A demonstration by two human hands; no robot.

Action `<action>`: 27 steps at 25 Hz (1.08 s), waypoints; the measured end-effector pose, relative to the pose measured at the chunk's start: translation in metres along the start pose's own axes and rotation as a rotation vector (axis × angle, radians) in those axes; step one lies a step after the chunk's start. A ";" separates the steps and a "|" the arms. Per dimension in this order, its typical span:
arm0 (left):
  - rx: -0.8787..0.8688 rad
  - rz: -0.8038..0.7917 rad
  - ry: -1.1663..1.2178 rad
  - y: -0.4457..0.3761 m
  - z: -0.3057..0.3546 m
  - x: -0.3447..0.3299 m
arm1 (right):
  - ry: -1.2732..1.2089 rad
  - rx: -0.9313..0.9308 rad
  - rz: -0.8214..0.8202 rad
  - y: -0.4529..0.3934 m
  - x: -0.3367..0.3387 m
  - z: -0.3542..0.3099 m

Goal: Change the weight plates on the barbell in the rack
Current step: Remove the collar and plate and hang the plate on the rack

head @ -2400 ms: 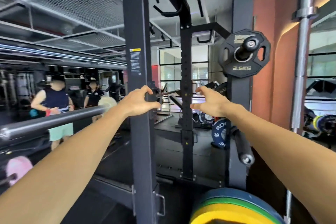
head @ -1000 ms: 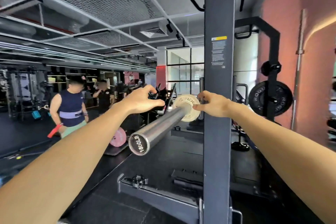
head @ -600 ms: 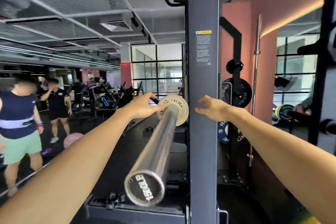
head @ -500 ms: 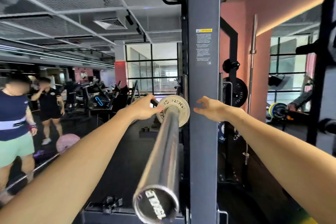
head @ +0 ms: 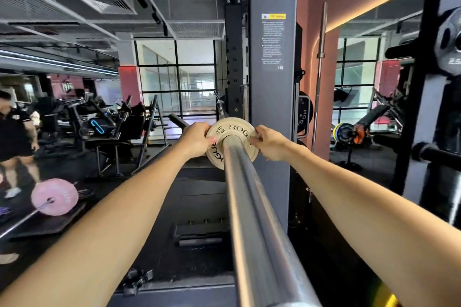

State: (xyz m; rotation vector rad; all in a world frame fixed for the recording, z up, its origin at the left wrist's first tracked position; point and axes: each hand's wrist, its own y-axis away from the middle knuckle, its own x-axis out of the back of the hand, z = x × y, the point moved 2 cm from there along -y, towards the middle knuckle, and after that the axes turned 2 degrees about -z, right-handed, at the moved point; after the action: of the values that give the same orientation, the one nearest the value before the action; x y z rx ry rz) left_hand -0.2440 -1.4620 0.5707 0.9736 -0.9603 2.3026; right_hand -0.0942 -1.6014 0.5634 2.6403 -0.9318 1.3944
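A small cream weight plate [head: 233,128] marked 0.5 sits far along the steel barbell sleeve [head: 252,219], which runs from the bottom of the view away from me. My left hand [head: 195,141] grips the plate's left edge. My right hand [head: 270,142] grips its right edge. Both arms are stretched out along the sleeve. The grey rack upright [head: 273,62] stands just right of the plate.
A black perforated upright [head: 234,57] rises behind the plate. At the right edge a 2.5 kg plate [head: 449,42] hangs on a storage peg. A pink-plated barbell [head: 55,197] lies on the floor at left, near a person [head: 15,137]. A yellow plate edge [head: 389,296] shows bottom right.
My view has swung in line with the barbell sleeve. Both hands have closed in from beside the plate and now hold its edges.
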 end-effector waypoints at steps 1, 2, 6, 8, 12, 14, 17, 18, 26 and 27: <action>0.014 -0.005 0.022 0.008 0.000 0.002 | -0.026 0.011 -0.012 0.006 0.002 -0.001; 0.026 -0.007 0.040 0.017 0.001 0.004 | -0.048 0.023 -0.023 0.012 0.004 -0.002; 0.056 0.021 0.017 0.060 0.018 0.015 | -0.103 0.073 -0.076 0.048 0.014 -0.006; 0.066 0.047 0.023 0.084 0.029 0.022 | -0.115 0.106 -0.089 0.069 0.018 -0.009; 0.075 0.033 0.032 0.125 0.047 0.032 | -0.142 0.128 -0.090 0.115 0.025 -0.017; 0.082 0.030 0.040 0.147 0.052 0.042 | -0.143 0.137 -0.092 0.140 0.029 -0.024; 0.076 0.031 0.049 0.187 0.065 0.056 | -0.129 0.156 -0.087 0.179 0.033 -0.032; 0.069 0.034 0.042 0.199 0.068 0.059 | -0.124 0.162 -0.087 0.192 0.035 -0.035; 0.031 0.006 0.098 0.304 0.108 0.094 | -0.133 0.161 -0.099 0.303 0.051 -0.061; 0.029 0.002 0.101 0.313 0.112 0.098 | -0.140 0.163 -0.097 0.313 0.052 -0.063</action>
State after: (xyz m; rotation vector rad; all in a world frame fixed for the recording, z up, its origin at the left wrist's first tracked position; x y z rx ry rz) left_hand -0.4567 -1.7361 0.5691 0.8591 -0.8897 2.3488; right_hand -0.2785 -1.8669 0.5609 2.8915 -0.7168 1.3328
